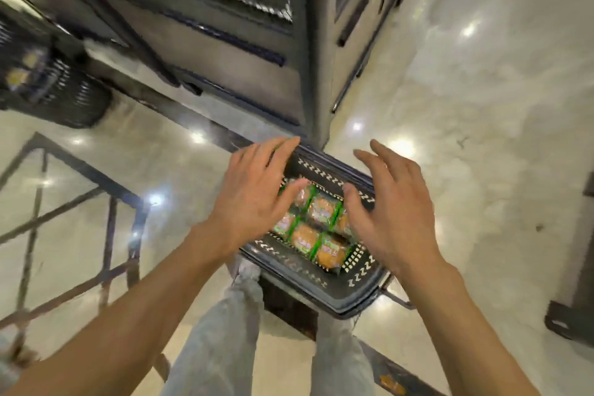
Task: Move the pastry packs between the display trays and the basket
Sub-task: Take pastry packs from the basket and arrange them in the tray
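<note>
While pastry packs [316, 228] fill basket [350, 294], both hands spread above; floor [482, 106] beside.

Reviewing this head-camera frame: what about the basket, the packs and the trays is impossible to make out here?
- Pack count: the left hand and right hand cover part of the pastry packs in the basket.
- Pack labels: too blurred to read.
- Rack shelves: motion blur and the steep angle hide whether they hold anything.
- Second dark basket at left: blurred, contents unclear.
- What the basket stands on: hidden beneath it.
</note>
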Demonstrator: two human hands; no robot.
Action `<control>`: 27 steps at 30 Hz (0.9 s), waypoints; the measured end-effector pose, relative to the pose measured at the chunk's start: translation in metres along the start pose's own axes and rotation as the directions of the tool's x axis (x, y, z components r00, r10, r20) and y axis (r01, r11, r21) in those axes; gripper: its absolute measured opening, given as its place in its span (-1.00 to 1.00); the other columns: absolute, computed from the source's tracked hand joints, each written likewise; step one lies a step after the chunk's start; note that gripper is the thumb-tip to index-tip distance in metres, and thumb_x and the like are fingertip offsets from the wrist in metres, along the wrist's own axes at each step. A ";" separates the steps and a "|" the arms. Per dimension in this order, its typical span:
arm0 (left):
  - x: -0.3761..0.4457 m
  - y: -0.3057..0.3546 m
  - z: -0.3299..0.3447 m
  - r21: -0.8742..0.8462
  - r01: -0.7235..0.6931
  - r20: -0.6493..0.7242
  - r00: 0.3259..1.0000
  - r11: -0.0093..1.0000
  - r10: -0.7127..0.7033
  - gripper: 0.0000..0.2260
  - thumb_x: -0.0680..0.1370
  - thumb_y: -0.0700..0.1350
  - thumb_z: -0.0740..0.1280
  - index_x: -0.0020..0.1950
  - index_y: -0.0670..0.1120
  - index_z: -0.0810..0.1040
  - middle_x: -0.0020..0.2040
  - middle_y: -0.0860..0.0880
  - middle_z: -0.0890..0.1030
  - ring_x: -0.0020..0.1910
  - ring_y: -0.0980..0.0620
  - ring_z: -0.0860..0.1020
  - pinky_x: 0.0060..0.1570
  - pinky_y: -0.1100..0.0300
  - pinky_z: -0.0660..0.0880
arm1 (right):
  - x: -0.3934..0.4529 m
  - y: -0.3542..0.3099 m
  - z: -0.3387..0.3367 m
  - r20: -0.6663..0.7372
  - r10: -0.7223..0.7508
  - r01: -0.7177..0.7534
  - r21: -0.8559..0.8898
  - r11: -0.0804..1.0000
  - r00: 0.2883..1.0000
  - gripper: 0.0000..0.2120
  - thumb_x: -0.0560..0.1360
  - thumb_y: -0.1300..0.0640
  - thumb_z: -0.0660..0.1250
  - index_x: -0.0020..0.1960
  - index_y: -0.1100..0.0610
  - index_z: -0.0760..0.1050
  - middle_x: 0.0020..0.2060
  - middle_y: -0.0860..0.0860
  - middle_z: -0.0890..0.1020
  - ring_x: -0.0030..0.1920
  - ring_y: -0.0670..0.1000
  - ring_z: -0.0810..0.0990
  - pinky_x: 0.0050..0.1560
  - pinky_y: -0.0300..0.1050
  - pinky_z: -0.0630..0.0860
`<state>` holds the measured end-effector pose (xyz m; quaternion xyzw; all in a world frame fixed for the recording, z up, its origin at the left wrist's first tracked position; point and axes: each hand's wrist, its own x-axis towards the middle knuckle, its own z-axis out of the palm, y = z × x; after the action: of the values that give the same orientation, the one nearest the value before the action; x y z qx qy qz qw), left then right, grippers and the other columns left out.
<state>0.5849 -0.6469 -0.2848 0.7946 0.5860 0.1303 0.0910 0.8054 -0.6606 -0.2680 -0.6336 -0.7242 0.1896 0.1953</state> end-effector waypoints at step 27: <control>0.053 -0.346 -0.393 -0.084 -0.115 -0.416 0.907 0.990 0.070 -0.55 0.63 0.16 0.22 0.43 -0.07 0.45 0.29 -0.03 0.54 0.27 -0.06 0.50 0.19 -0.04 0.49 | 0.203 -0.429 -0.019 -0.307 -0.095 0.076 -0.075 0.994 0.947 -0.59 0.59 -0.03 0.36 0.40 0.06 0.49 0.37 0.03 0.50 0.38 0.08 0.39 0.37 -0.08 0.27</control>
<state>0.1625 -0.4970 -0.0093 0.7701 0.5460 0.3300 0.0016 0.4290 -0.5126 -0.0197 -0.6293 -0.7168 0.0566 0.2949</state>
